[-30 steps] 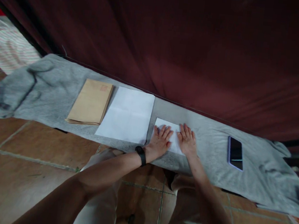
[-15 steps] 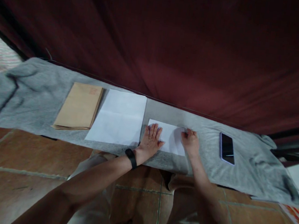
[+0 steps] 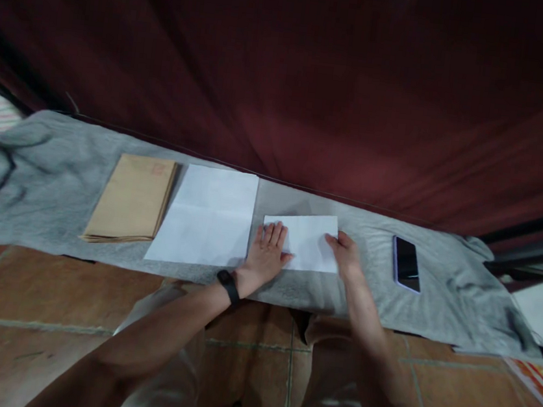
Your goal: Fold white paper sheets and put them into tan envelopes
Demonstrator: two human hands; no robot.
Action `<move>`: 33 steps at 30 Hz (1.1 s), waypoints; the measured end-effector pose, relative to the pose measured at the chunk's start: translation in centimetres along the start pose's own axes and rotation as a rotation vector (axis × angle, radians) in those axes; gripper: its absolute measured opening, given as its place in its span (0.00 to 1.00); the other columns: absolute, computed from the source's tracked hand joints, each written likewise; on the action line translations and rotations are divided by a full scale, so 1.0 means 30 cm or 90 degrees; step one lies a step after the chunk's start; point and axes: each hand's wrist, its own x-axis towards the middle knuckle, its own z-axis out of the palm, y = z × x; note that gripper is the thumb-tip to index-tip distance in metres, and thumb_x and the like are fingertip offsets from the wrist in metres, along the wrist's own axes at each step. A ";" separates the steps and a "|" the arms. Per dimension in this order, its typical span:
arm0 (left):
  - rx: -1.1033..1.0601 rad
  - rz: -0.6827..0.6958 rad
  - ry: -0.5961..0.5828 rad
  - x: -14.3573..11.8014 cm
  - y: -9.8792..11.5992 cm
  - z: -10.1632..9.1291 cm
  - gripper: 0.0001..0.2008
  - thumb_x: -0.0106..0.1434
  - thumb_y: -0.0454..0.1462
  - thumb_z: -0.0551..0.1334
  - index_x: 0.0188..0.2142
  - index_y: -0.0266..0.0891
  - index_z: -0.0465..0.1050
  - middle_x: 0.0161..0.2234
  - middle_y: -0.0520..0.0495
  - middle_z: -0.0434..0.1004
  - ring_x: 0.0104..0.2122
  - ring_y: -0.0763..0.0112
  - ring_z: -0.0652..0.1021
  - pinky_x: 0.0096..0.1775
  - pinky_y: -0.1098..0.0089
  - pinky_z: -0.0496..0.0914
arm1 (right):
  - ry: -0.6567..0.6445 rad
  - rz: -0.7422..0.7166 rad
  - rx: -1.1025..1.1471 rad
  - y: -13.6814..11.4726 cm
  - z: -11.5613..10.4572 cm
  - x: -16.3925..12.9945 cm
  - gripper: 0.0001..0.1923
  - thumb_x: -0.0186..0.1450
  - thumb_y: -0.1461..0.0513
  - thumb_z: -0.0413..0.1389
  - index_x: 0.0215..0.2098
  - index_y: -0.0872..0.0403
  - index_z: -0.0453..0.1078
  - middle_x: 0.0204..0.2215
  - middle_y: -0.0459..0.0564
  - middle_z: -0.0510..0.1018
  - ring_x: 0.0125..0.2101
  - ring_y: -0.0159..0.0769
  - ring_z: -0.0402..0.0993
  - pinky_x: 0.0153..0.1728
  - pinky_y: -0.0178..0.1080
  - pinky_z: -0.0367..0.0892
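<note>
A folded sheet of white paper (image 3: 307, 237) lies on the grey cloth in front of me. My left hand (image 3: 267, 250) rests flat on its left end, fingers stretched out, with a dark band on the wrist. At the right edge, my right hand (image 3: 345, 254) pinches the paper between thumb and fingers, and that end looks slightly raised. Left of my left hand lies a larger stack of white paper (image 3: 206, 216) with a faint crease across it. Beside that stack is a pile of brown envelopes (image 3: 131, 195) with a small red print in one corner.
A phone (image 3: 406, 264) in a pale purple case lies to the right on the grey cloth (image 3: 458, 290). A dark red curtain (image 3: 304, 89) hangs along the far edge. Tiled floor (image 3: 35, 294) and my legs show below the near edge.
My right hand has changed its grip at the paper's right edge, and the paper's right end has turned slightly away from me. My left hand stays on it. The view has shifted a little.
</note>
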 end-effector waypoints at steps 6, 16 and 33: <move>-0.148 -0.021 0.187 0.065 -0.054 -0.108 0.37 0.73 0.47 0.51 0.73 0.31 0.40 0.73 0.30 0.46 0.72 0.50 0.54 0.67 0.50 0.59 | 0.311 -0.293 -0.142 -0.129 -0.065 -0.065 0.24 0.72 0.48 0.48 0.49 0.57 0.75 0.43 0.56 0.83 0.45 0.44 0.78 0.49 0.46 0.73; -0.121 0.258 0.058 0.021 -0.071 -0.099 0.30 0.68 0.33 0.56 0.69 0.44 0.59 0.70 0.43 0.60 0.69 0.60 0.63 0.68 0.52 0.58 | -0.230 -0.493 -0.556 -0.116 0.075 -0.192 0.19 0.74 0.66 0.50 0.58 0.51 0.74 0.56 0.51 0.80 0.53 0.38 0.78 0.58 0.42 0.70; -0.285 0.218 -0.124 0.005 -0.185 -0.088 0.16 0.71 0.41 0.56 0.51 0.42 0.80 0.56 0.45 0.80 0.56 0.60 0.79 0.58 0.61 0.72 | -0.394 -0.285 -0.353 -0.028 -0.099 -0.156 0.17 0.68 0.66 0.56 0.51 0.48 0.80 0.54 0.47 0.82 0.55 0.42 0.78 0.59 0.41 0.70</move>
